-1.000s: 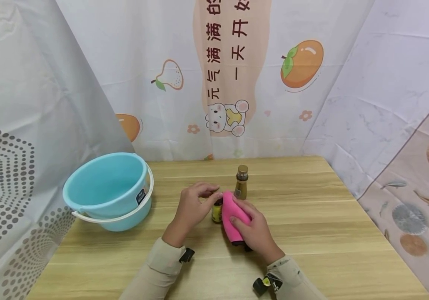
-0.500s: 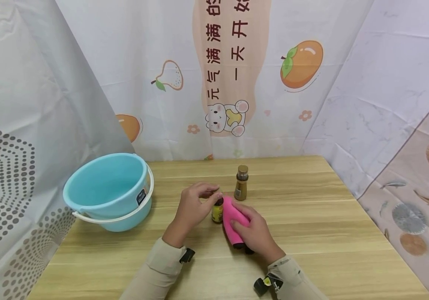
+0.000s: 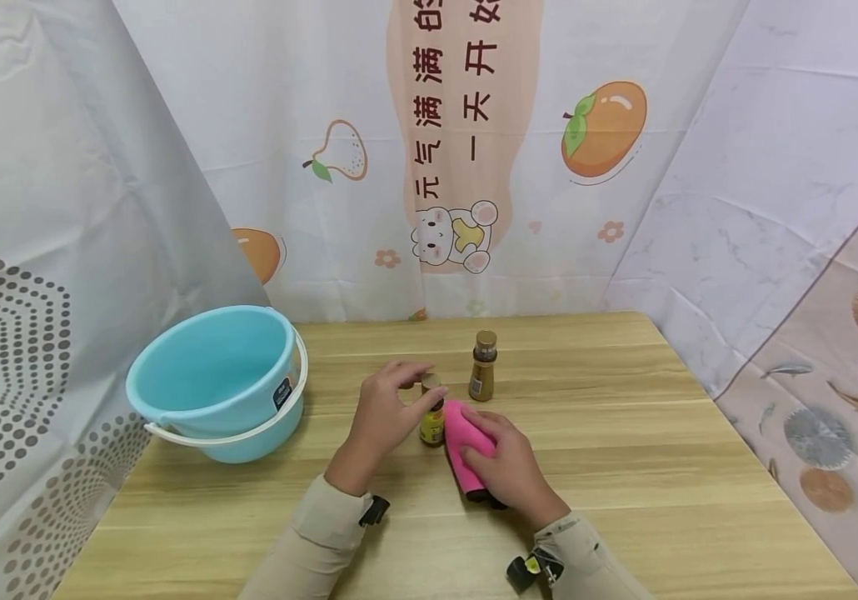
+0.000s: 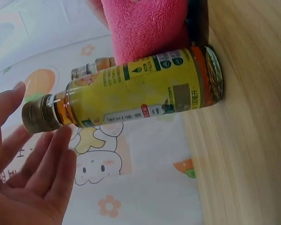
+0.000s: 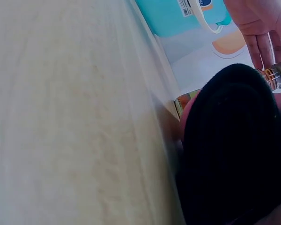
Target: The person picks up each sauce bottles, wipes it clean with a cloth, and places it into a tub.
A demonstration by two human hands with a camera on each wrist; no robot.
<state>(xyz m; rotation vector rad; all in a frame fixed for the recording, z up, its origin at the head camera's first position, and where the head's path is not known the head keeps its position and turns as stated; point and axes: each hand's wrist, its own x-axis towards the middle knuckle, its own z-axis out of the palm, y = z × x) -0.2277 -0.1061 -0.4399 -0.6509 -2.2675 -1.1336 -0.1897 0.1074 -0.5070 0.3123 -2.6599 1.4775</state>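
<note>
A small glass bottle (image 4: pixel 140 89) with a yellow label stands upright on the table, its gold-brown cap (image 4: pixel 33 115) on. My left hand (image 3: pixel 386 417) is around the cap, thumb and fingers spread apart with a gap showing between them in the left wrist view. Fuzzy pink cloth (image 3: pixel 465 437), folded into a thick pad with a black end (image 5: pixel 234 140), is gripped in my right hand (image 3: pixel 507 458). It lies right beside the bottle's right side. Behind them stands a second bottle (image 3: pixel 482 367), brown with a gold cap.
A light blue bucket (image 3: pixel 249 442) with a white handle (image 3: pixel 226 437) stands at the table's left. The wooden table (image 3: pixel 661 467) meets a printed curtain (image 3: pixel 286 208) at the back, and more cloth hangs on both sides.
My left fingers have spread, and the cap they covered now shows between them. My right hand has slid the pink cloth slightly down along the bottle, toward me.
</note>
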